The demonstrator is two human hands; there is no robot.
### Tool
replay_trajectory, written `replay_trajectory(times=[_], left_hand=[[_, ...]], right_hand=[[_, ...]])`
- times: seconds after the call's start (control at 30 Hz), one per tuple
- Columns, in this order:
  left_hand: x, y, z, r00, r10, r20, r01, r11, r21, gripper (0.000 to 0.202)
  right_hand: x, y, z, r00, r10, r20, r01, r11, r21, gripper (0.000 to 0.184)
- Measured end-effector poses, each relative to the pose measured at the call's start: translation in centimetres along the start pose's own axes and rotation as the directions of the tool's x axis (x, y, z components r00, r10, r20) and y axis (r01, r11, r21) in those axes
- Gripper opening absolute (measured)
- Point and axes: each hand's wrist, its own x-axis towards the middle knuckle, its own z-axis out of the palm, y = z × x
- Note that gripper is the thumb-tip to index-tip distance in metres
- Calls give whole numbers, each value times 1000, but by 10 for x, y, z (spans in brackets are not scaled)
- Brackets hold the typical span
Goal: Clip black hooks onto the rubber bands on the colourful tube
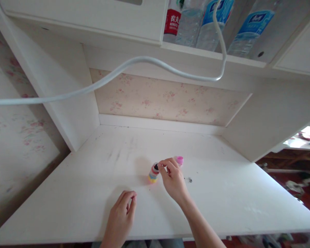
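A small multicoloured banded jar (153, 174) stands upright on the white desk (93, 193), its top open and dark. My right hand (172, 177) is just right of it, fingers pinched together at the jar's rim on something too small to make out. A pink lid (179, 160) lies just behind that hand. My left hand (121, 215) rests on the desk near the front edge, fingers curled loosely, holding nothing I can see.
A tiny dark object (189, 179) lies right of my right hand. A white cable (134, 63) hangs across above the desk. Water bottles (204, 20) stand on the shelf overhead. Side panels (74, 103) close in the desk's back.
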Motion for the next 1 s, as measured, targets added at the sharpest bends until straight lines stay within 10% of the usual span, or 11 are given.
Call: replay_trajectory(times=[0.23, 0.5, 0.7, 1.0], left_hand=[[1, 0, 1, 1000, -8, 24, 7, 1000, 27, 25], [2, 24, 9, 987, 37, 158, -51, 995, 89, 21], [18, 70, 45, 931, 86, 355, -139, 982, 126, 21], [42, 103, 100, 900, 40, 435, -183, 939, 292, 20]], right_hand=[[-4, 8, -24, 989, 60, -135, -49, 995, 83, 30], [-63, 89, -50, 950, 301, -83, -312, 916, -253, 32], [-87, 105, -42, 953, 302, -19, -285, 875, -392, 29], [-78, 121, -56, 947, 214, -238, -317, 727, -609, 37]])
